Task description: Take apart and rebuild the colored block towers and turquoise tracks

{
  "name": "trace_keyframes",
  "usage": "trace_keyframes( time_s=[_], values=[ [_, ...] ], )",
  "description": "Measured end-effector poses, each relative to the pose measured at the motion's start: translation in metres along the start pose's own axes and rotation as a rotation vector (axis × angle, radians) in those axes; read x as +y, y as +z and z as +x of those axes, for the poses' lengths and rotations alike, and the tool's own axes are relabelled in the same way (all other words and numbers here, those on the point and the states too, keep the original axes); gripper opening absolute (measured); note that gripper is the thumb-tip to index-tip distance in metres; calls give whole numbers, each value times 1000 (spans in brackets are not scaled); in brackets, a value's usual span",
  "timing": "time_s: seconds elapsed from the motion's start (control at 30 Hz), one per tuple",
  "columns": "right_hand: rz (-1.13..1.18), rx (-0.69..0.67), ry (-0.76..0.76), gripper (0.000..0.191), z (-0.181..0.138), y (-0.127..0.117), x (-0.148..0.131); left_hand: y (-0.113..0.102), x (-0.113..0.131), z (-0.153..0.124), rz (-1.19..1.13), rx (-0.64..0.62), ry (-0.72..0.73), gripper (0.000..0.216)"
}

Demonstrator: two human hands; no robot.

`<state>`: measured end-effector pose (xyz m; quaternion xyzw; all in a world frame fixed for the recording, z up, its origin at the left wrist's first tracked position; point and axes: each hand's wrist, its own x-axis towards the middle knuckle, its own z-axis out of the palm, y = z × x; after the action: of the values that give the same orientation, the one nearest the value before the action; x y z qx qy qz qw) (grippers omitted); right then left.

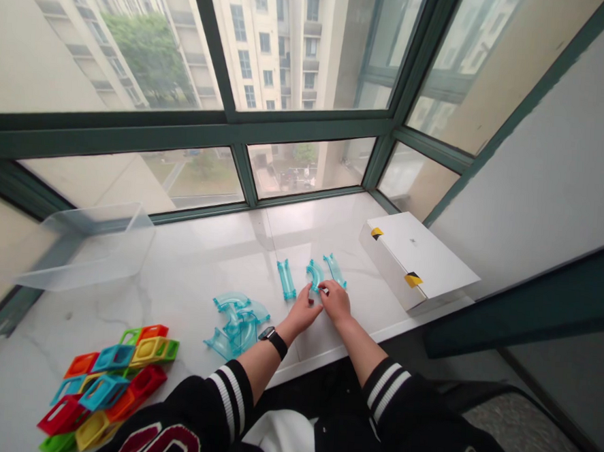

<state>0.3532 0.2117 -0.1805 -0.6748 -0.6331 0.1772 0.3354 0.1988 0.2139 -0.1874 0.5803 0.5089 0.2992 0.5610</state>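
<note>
at far left, a clear plastic bin [113,257] sits on the white marbled counter [187,263] near the window frame. nearer the person lies a heap of hollow plastic blocks [105,388] in red, orange, yellow, green and blue. to its right is a loose pile of translucent teal track pieces [239,326], several overlapping, beside the forearm wearing a black wristwatch [269,334]. next, a straight teal track piece [286,279] lies apart on the counter. the left hand [304,313] has its fingers bent and nearly together at the near end of a curved teal track piece [314,272]; whether it has hold of that piece cannot be told. the right hand [335,300] has thumb and forefinger drawn close at the same end; its hold, likewise, cannot be determined. just beyond it lies another teal track piece [334,269]. at right, a closed white box [420,250] bears two yellow-and-black tape strips [413,280].
</note>
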Motion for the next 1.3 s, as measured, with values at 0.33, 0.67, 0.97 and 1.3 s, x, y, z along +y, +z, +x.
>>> trace_keyframes(
  time_s=[0.33, 0.67, 0.97, 1.3],
  values=[
    [34, 7, -44, 18, 1, 7, 8, 0, 0, 2, 83, 4, -15, 95],
    [43, 25, -56, 18, 2, 8, 9, 0, -4, 2, 70, 13, -4, 96],
    [27, 20, -48, 20, 1, 4, 3, -1, -4, 1, 76, 6, 7, 97],
    [15, 6, -85, 32, -2, 3, 6, -2, 4, -2, 85, 11, -7, 96]
  ],
)
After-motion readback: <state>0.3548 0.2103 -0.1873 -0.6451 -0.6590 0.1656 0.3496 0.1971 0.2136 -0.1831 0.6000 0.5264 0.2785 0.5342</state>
